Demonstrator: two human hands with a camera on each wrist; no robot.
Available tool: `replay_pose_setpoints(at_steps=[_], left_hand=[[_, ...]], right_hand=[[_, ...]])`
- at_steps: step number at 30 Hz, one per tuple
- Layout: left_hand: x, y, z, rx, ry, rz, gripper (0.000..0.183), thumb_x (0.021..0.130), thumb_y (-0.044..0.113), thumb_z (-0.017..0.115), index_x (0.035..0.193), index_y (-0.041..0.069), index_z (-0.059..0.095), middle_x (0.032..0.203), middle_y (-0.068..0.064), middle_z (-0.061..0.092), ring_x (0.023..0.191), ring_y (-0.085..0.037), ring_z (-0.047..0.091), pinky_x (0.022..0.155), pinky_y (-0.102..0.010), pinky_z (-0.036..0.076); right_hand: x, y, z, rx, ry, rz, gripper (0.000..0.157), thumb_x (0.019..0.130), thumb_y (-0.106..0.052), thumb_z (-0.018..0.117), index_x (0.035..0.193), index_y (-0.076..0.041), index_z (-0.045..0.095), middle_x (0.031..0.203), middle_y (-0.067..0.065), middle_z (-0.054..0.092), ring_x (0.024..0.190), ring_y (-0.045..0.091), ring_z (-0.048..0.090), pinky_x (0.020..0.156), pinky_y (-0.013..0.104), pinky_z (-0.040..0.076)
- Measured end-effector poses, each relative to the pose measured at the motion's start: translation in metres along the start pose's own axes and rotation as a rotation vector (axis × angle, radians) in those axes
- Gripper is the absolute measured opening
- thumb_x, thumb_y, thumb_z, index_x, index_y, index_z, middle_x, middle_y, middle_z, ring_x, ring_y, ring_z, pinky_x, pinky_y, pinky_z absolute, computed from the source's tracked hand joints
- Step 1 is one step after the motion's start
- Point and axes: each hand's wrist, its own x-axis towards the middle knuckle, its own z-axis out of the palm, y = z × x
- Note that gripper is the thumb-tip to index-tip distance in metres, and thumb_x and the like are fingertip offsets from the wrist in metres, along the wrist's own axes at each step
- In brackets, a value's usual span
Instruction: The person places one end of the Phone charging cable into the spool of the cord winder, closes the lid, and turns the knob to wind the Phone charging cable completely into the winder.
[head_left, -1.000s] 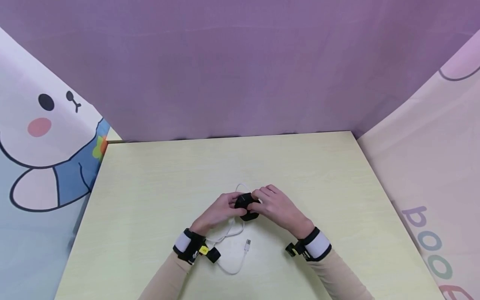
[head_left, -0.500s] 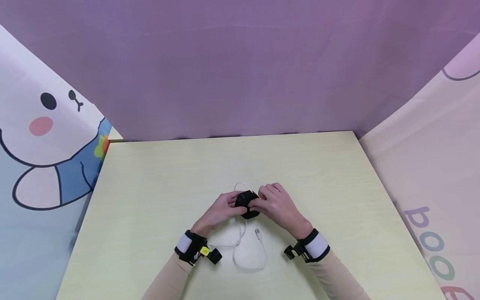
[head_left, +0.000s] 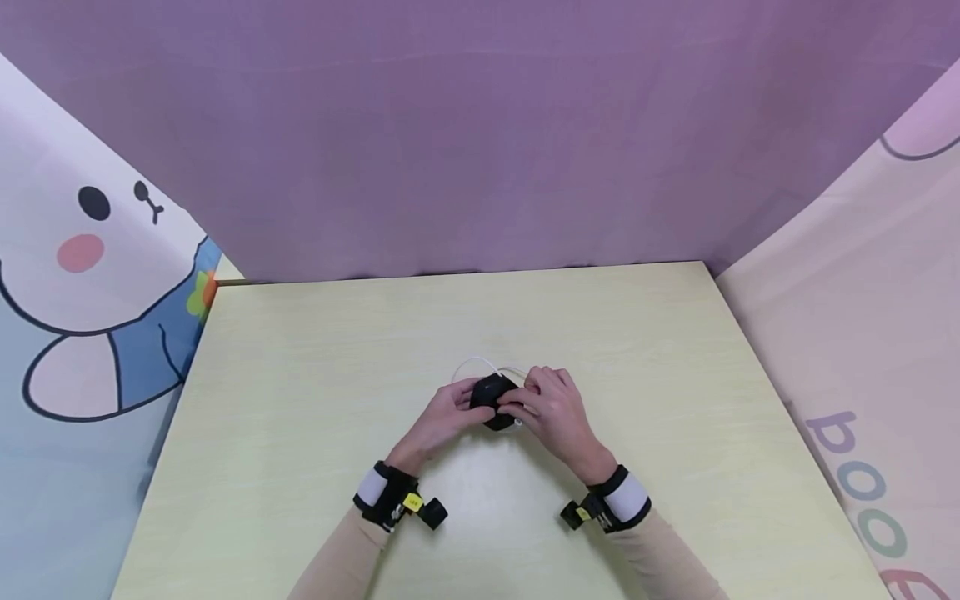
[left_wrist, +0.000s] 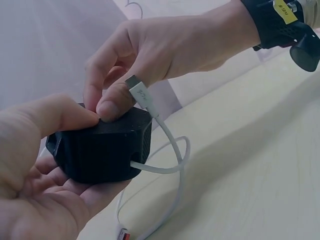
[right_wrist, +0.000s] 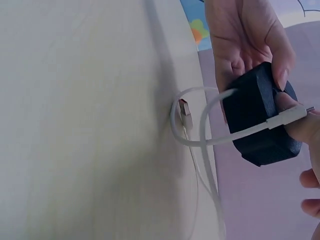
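Note:
My left hand (head_left: 442, 417) holds a black faceted box (left_wrist: 102, 155), thumb on its top and fingers underneath. At the top of the box, the thumb and a finger of my right hand (head_left: 553, 417) pinch together close to the left thumb; whatever lies between them is hidden. A white USB cable (right_wrist: 212, 187) comes out of a hole in the box's side and loops around. Its slim USB-C plug (left_wrist: 143, 95) sticks up beside my right thumb. The larger USB-A plug (right_wrist: 185, 114), red-orange inside, hangs lower in the loop.
Both hands work above a pale wooden table (head_left: 345, 350). A purple cloth (head_left: 480, 142) stands behind its far edge, with printed cloths (head_left: 90, 333) at the sides. Each wrist wears a strapped camera (head_left: 431, 512).
The cable end in front of the box has swung up to it, and loops now show behind the box. The right hand's fingers shifted slightly on top; the left hand keeps its hold.

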Motion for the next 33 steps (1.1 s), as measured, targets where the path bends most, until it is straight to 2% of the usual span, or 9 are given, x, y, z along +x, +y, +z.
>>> replay_pose_setpoints(at_steps=[10,21,28,33], left_hand=[[0.001,-0.004,0.000,-0.069,0.075,0.007,0.052,0.090,0.005,0.067,0.138,-0.002,0.050,0.132,-0.020,0.060,0.116,-0.023,0.062,0.092,-0.029,0.053],[0.000,-0.003,0.002,-0.137,0.134,0.059,0.055,0.090,0.002,0.067,0.140,-0.005,0.047,0.133,-0.025,0.057,0.118,-0.024,0.061,0.094,-0.027,0.052],[-0.001,-0.003,0.003,-0.205,0.176,0.045,0.055,0.090,0.001,0.067,0.140,-0.004,0.047,0.135,-0.024,0.056,0.120,-0.025,0.060,0.095,-0.028,0.051],[0.000,-0.004,0.004,-0.220,0.208,0.042,0.053,0.090,0.001,0.067,0.139,-0.004,0.048,0.134,-0.023,0.057,0.117,-0.023,0.062,0.092,-0.027,0.052]], right_hand=[[0.001,-0.009,0.011,0.059,0.086,0.152,0.016,0.074,-0.026,0.084,0.085,-0.017,0.079,0.072,-0.005,0.042,0.065,0.012,0.040,0.067,0.032,0.032],[0.004,-0.018,0.020,0.061,0.170,0.233,0.018,0.073,-0.025,0.085,0.086,-0.015,0.079,0.072,-0.002,0.041,0.063,0.012,0.037,0.068,0.033,0.032],[0.003,-0.024,0.028,0.082,0.208,0.304,0.018,0.073,-0.024,0.086,0.087,-0.014,0.079,0.069,0.003,0.043,0.062,0.013,0.038,0.068,0.033,0.030],[0.003,-0.027,0.034,0.087,0.252,0.337,0.017,0.074,-0.022,0.085,0.086,-0.014,0.078,0.068,-0.002,0.039,0.061,0.012,0.036,0.067,0.032,0.028]])
